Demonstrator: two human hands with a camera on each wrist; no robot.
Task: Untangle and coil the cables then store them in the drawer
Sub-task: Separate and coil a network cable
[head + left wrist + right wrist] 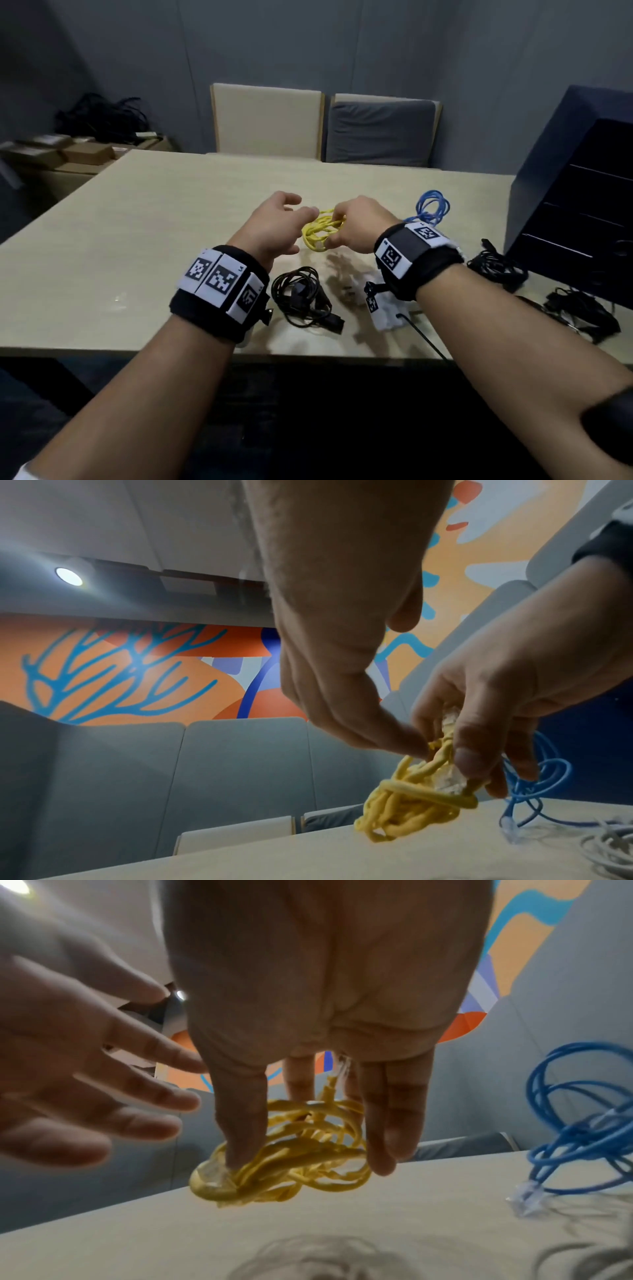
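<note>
A tangled yellow cable (320,231) (404,810) (301,1150) with clear plugs hangs just above the table (154,222). My right hand (356,222) (325,988) grips it, thumb on one side and fingers on the other. My left hand (287,214) (85,1083) is beside it with fingers straight and spread. In the left wrist view its fingertips (407,744) reach the top of the bundle. A loose blue cable (432,205) (582,1123) lies on the table to the right. The dark blue drawer unit (582,205) stands at the right edge, drawers closed.
A black cable coil (301,298) lies near the front edge. More black cables (496,267) (582,315) lie at the right, with a white cable (609,850) near them. Two chairs (267,120) stand behind the table. Boxes with black cables (102,116) sit at the back left.
</note>
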